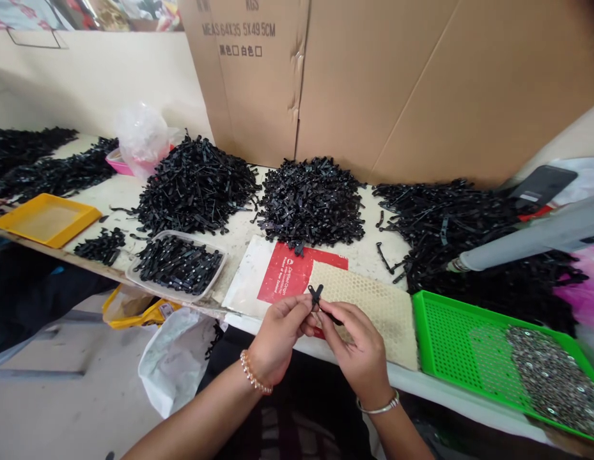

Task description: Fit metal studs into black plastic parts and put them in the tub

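On the upper part of the cardboard carton [249, 76], "MEAS 64X35 5X49 5CM" is printed in black, with "KGS" partly cut off above it. Below that, the Chinese words for black and white are printed, each followed by an unticked box. Small white lines are printed on the red sheet [297, 275] on the bench [243, 239], but they are too small to be read with certainty.

Clip heaps [310, 203] along the table [243, 239], cardboard cartons [373, 83] behind, clip-filled tub [176, 265] left, perforated rivet tray [450, 345] right
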Motion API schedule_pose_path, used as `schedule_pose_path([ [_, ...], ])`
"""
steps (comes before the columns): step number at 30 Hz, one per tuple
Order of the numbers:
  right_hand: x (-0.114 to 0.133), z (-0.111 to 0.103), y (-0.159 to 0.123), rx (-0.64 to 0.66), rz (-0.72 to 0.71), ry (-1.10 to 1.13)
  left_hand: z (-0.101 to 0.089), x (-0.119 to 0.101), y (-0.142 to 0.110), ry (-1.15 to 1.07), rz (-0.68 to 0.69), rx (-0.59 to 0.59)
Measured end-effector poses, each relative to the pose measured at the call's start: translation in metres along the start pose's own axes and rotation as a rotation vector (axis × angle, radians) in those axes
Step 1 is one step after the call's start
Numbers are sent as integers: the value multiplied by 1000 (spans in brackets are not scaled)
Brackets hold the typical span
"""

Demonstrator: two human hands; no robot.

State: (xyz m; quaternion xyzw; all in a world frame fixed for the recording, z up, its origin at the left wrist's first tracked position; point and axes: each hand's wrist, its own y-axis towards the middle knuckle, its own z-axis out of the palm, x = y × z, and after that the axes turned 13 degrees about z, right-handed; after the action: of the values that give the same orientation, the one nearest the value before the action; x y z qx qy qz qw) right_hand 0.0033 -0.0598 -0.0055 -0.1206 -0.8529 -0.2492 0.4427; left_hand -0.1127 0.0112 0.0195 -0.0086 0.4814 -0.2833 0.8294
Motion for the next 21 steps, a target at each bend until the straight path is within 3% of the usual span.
schedule_pose_path([
  [15,-4,-1,-4,-3,4,-1,-2,-1,-1,-11,-41,37],
  [21,-9,4,-10,-25,-109,-146,-2,5,0,135,43,17],
])
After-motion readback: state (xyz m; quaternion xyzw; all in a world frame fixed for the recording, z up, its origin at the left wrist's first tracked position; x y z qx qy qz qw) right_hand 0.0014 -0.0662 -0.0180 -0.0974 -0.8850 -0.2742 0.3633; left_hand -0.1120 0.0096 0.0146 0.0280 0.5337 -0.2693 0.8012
